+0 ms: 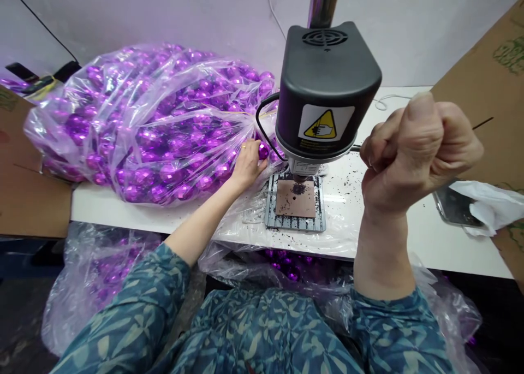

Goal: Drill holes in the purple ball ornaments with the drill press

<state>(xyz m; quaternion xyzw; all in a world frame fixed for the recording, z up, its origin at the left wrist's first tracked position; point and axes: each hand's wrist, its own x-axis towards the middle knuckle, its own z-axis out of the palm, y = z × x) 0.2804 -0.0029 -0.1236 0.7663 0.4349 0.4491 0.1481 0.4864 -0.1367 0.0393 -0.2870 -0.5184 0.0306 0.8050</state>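
Observation:
My left hand [246,164] is closed on a shiny faceted purple ball [263,150], held just left of the drill press [327,84]. Behind that hand lies the gathered mouth of a clear plastic bag [135,123] full of similar balls. On the press's right side my right hand [421,150] is raised in a fist around its lever [356,148]; only a short dark piece of the lever shows. Below the drill head, a brown square plate [286,202] with a small dark hole rests on the slotted metal base [320,224]. Dark shavings are heaped under the chuck.
Dark shavings are scattered over the white table [429,243]. A phone [452,207] and crumpled white tissue [493,205] lie at the right. Cardboard boxes [33,183] flank both sides. Another plastic bag with purple balls [102,275] hangs below the table edge.

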